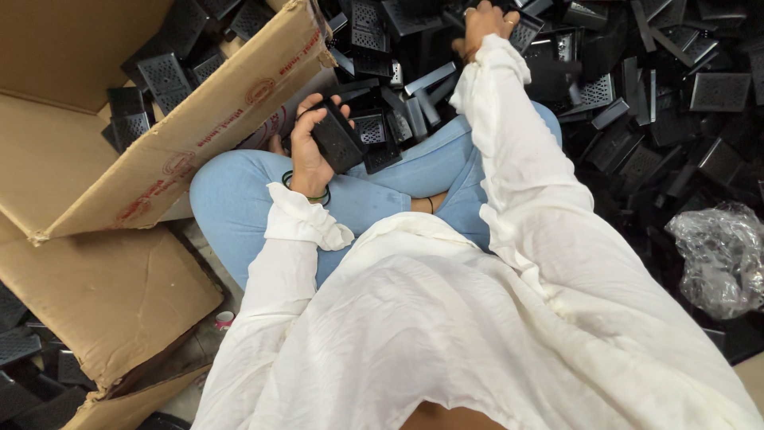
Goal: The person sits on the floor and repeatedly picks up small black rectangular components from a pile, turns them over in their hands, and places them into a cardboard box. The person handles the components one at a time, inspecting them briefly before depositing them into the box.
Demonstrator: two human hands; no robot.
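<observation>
Centre-left of the frame, above the knee, the left hand [306, 147] clamps a black plastic casing [338, 139] by its edges; it looks light, rigid, smooth. Up top, the right hand [485, 22] curls into the pile of casings [637, 119]; grip unclear.

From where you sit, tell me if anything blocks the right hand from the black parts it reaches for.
Nothing visible does. The right hand is already down on the pile of black perforated parts, fingers among them. The left hand grips one black part over the knee, well apart from that reach.
</observation>
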